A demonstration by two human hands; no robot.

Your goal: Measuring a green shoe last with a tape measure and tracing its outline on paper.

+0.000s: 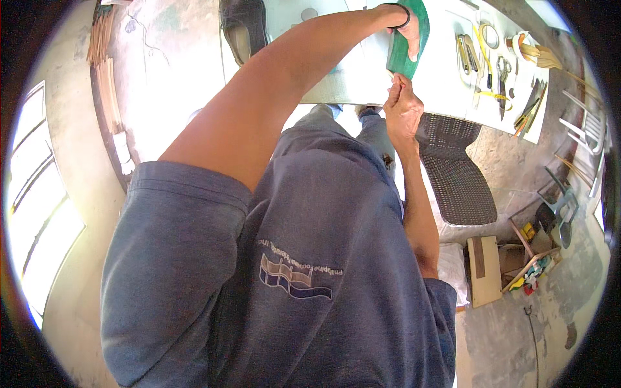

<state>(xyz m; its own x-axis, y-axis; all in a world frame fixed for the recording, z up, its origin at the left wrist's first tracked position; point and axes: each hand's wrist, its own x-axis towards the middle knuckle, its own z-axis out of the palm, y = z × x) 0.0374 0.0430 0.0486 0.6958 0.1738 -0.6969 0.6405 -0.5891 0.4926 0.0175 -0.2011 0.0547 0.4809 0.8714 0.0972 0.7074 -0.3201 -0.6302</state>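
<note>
Green sheet material [402,58] lies on the pale surface [440,71] — your left hand [407,29] presses down on its top part, fingers spread flat, while your right hand [402,107] pinches its lower edge with closed fingers. Scissors [503,77] and other hand tools lie loose to the right. A box [527,258] on the floor holds colourful scraps.

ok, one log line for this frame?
left hand pressing green sheet flat on table | right hand pinching sheet's near edge | tools to the right, untouched
</note>
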